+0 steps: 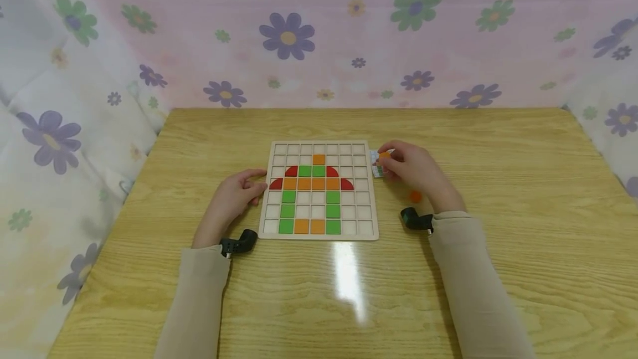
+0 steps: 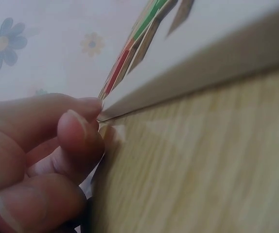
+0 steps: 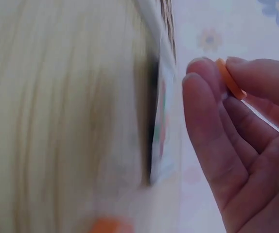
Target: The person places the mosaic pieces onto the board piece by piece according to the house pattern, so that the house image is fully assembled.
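A square wooden grid board lies flat, with red, green and orange tiles set in several of its cells. Along its left side rests my left hand, fingertips right at the board's edge. In the left wrist view its fingers are loosely bent beside the pale rim. My right hand pinches a small orange tile between thumb and fingers, just off the board's right edge. Beneath that hand lies a small printed card, partly covered by the fingers.
Another orange tile lies on the wooden table below the right hand. Dark wrist cameras sit at both sleeve cuffs. Floral fabric stands behind the table and along both sides.
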### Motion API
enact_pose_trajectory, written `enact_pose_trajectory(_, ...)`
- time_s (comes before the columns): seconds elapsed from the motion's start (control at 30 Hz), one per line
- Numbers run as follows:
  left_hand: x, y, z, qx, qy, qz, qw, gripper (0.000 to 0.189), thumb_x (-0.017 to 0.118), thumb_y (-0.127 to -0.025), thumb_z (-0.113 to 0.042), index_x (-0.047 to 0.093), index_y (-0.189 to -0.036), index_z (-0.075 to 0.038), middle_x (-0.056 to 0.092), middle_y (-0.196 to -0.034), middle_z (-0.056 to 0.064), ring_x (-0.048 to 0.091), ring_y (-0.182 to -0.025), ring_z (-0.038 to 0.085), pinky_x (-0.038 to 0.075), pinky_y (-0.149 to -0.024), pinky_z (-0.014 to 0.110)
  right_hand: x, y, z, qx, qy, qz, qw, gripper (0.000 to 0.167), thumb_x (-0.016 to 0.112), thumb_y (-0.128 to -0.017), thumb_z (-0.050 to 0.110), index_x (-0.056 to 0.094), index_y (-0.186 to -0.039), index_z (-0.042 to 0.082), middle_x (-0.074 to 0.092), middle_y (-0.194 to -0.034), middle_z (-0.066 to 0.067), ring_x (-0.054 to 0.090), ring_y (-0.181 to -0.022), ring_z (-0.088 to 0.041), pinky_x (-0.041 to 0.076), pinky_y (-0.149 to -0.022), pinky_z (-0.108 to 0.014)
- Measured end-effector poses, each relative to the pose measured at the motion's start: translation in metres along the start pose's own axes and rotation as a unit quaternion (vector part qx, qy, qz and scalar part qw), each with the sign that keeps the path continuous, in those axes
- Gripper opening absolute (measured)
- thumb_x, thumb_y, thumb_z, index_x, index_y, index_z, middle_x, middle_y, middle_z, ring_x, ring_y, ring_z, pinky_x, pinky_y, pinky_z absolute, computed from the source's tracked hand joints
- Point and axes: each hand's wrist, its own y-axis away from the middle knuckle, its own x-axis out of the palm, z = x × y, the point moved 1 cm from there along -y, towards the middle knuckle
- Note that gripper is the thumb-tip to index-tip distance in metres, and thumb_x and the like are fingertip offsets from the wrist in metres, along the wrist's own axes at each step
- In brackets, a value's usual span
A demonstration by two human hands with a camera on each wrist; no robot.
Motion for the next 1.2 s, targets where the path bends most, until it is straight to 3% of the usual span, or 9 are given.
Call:
enact_pose_trajectory(0.2,0.000,-0.001,0.001,0.000,-0.001,0.008,1.0000,0.044,0.060,-0.083,-0.042,0.049,-0.125,-0.032,0.059,-0.069,0.007,0.036,-0.038,0.014,0.035,-0.035,0.028,0.008,-0.006,0.015,-0.020,-0.007,0.028,0.9994,0.028,0.052,-0.091,0.026,0.053,-0.118,0.017,0.061,-0.085,-0.005,0.059,-0.072,-0.018,0.048,-0.069,-0.031)
enact_pose_trajectory(0.4,0.000,-0.002,0.001,-0.004,0.001,0.008,1.0000,0.043,0.059,-0.083,-0.042,0.049,-0.124,-0.032,0.059,-0.069,0.007,0.038,-0.038,0.014,0.037,-0.035,0.029,0.015,-0.012,0.028,-0.011,-0.037,0.038,0.9985,0.032,0.052,-0.091,0.021,0.051,-0.122,0.018,0.058,-0.091,-0.008,0.058,-0.074,-0.020,0.050,-0.067,-0.031)
enact_pose_trajectory(0.73,0.001,-0.002,-0.002,-0.009,0.002,-0.006,0.9999,0.037,0.059,-0.084,-0.041,0.053,-0.119,-0.032,0.059,-0.066,0.007,0.038,-0.036,0.013,0.038,-0.036,0.030,0.025,-0.022,0.042,-0.017,-0.103,0.023,0.9943,0.033,0.050,-0.090,0.017,0.046,-0.123,0.013,0.059,-0.093,-0.011,0.060,-0.072,-0.022,0.050,-0.068,-0.035)
enact_pose_trajectory(1.2,-0.001,-0.003,0.002,0.002,0.007,0.015,0.9999,0.041,0.060,-0.083,-0.042,0.051,-0.122,-0.034,0.061,-0.070,0.006,0.040,-0.038,0.016,0.040,-0.038,0.030,0.041,-0.042,0.047,-0.014,-0.166,0.019,0.9859,0.034,0.055,-0.089,0.018,0.051,-0.122,0.013,0.060,-0.092,-0.013,0.060,-0.076,-0.024,0.051,-0.070,-0.034)
